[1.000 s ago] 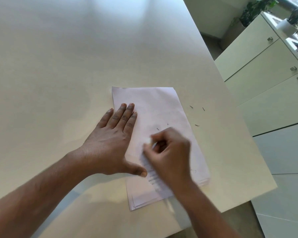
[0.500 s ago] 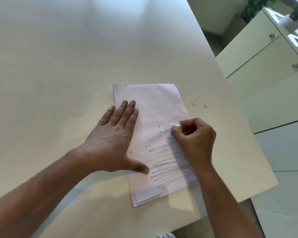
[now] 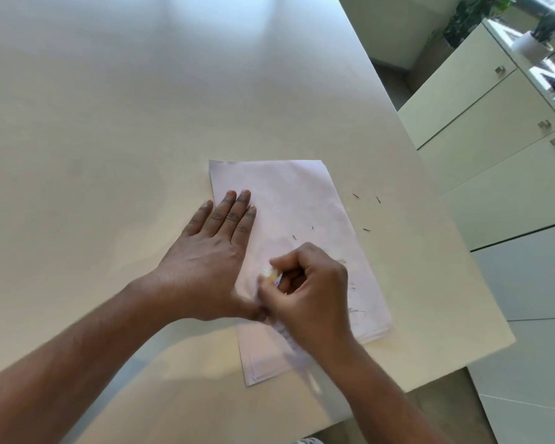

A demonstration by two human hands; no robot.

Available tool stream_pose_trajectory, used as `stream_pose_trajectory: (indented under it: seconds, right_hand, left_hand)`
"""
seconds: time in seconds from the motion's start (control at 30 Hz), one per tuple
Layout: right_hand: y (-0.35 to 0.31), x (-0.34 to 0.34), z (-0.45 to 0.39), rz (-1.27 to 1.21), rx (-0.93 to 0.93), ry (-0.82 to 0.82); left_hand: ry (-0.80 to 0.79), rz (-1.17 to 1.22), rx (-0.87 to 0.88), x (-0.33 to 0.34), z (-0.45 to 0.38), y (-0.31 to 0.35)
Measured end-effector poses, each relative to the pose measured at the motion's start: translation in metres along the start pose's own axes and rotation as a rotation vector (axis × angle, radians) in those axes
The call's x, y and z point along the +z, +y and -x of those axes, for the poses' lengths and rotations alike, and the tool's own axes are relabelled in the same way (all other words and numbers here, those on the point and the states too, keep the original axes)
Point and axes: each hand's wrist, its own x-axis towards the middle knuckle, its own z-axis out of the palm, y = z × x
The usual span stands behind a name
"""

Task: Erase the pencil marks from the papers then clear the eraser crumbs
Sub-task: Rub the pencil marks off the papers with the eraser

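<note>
Papers (image 3: 289, 200), thin and light in a small stack on the counter (image 3: 109, 123), probably slide and crease easily, so the left hand (image 3: 205, 267) presses flat while the right hand (image 3: 311, 290) pinches the eraser (image 3: 269, 273).

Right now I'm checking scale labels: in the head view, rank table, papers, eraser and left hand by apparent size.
1. table
2. papers
3. left hand, though nearness to the camera makes this unsure
4. eraser, mostly hidden in the right hand
</note>
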Motion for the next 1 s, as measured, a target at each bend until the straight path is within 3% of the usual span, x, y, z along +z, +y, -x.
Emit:
stream_pose_trajectory:
  seconds: [0.17, 0.33, 0.47, 0.63, 0.8, 0.93, 1.0]
  right_hand:
    - [0.043, -0.04, -0.046, 0.096, 0.208, 0.269]
    - [0.007, -0.004, -0.004, 0.02, -0.006, 0.005]
    - [0.045, -0.04, -0.045, 0.089, 0.222, 0.24]
    - [0.006, -0.004, -0.005, 0.018, 0.021, 0.0]
    - [0.043, -0.039, -0.045, 0.065, 0.236, 0.242]
    - [0.004, -0.002, -0.006, 0.019, 0.055, 0.014]
    - [0.019, -0.01, -0.02, 0.029, 0.107, 0.086]
  left_hand:
    - [0.001, 0.01, 0.003, -0.001, 0.001, 0.0]
    - [-0.009, 0.005, 0.001, -0.001, 0.0, 0.001]
    - [0.005, 0.009, 0.001, 0.0, 0.0, 0.0]
    - [-0.004, 0.007, -0.008, -0.001, 0.0, 0.001]
    - [-0.003, 0.01, -0.007, -0.001, 0.0, 0.001]
    - [-0.008, 0.004, -0.011, -0.001, 0.0, 0.002]
    - [-0.012, 0.002, -0.009, -0.002, 0.0, 0.002]
